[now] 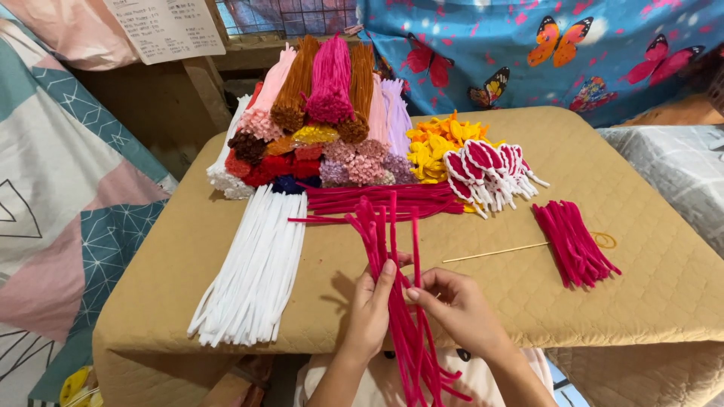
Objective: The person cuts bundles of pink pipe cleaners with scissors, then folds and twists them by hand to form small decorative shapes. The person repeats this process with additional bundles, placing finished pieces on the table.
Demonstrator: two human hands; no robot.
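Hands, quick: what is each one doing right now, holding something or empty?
Left hand: closed around a bunch of pink pipe cleaners.
Right hand: fingers pinched on the same pink pipe cleaners, just beside the left.

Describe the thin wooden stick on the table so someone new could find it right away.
Start at the tan quilted table. Right of the hands, between them and the loose pile of short pink pipe cleaners, lies the thin wooden stick. It is the only bare, pale, smooth rod; everything around it is fuzzy and coloured.

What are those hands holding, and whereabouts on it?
Both the left hand and right hand grip a bunch of pink pipe cleaners around its middle.
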